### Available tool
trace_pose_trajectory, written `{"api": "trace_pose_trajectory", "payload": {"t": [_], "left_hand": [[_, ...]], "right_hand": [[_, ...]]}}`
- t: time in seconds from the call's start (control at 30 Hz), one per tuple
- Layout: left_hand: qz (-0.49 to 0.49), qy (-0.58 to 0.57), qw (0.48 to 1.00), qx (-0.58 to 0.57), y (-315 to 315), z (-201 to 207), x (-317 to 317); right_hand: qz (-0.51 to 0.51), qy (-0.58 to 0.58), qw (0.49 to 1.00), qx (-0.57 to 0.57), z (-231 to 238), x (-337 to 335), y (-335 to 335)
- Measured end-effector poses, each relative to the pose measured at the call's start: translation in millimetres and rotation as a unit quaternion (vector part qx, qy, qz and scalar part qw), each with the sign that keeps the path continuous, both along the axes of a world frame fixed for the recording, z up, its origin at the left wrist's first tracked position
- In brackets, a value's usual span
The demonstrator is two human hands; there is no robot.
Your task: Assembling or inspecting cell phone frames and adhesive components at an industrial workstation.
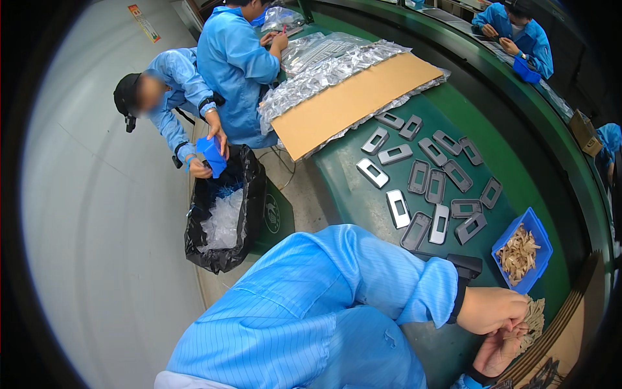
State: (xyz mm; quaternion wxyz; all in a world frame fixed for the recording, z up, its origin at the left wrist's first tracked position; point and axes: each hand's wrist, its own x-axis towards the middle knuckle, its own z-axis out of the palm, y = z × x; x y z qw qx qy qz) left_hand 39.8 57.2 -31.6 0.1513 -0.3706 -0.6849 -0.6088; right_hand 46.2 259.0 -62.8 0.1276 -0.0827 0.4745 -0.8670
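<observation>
At the lower right, my left hand (492, 310) has its fingers pinched together, meeting the fingers of my right hand (497, 352). The right hand is turned palm up with its fingers curled. Whatever is between the fingers is too small to make out. Right beside both hands lies a fanned pile of thin tan pieces (535, 318), partly covered by them. A blue bin (544, 249) just beyond the hands holds many small tan strips (518, 255). Grey and silver plastic frames (435, 186), each with a rectangular opening, are spread over the green table (343, 188).
A cardboard sheet (356, 104) on bubble wrap (324, 71) covers the table's far part. A black-lined trash bin (240, 233) stands at left; a person (178, 91) holds a blue container (212, 155) over it. Other people work farther off. A raised edge (505, 117) bounds the table's right.
</observation>
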Motion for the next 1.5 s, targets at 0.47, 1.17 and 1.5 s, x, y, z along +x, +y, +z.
{"api": "trace_pose_trajectory", "payload": {"t": [0.47, 1.17, 1.5], "left_hand": [[-0.12, -0.214, 0.962, 0.121, -5.3, 12.4, 2.1], [-0.022, -0.176, 0.98, 0.093, -10.1, 17.6, 7.3], [0.056, -0.093, 0.993, 0.045, -5.7, 4.3, 0.3]], "right_hand": [[0.012, 0.016, 0.999, 0.039, 3.0, -3.2, -2.0], [-0.015, 0.018, 0.998, 0.055, 10.9, -1.2, -8.6], [-0.015, 0.034, 0.997, 0.073, 9.1, -2.7, -7.0]]}}
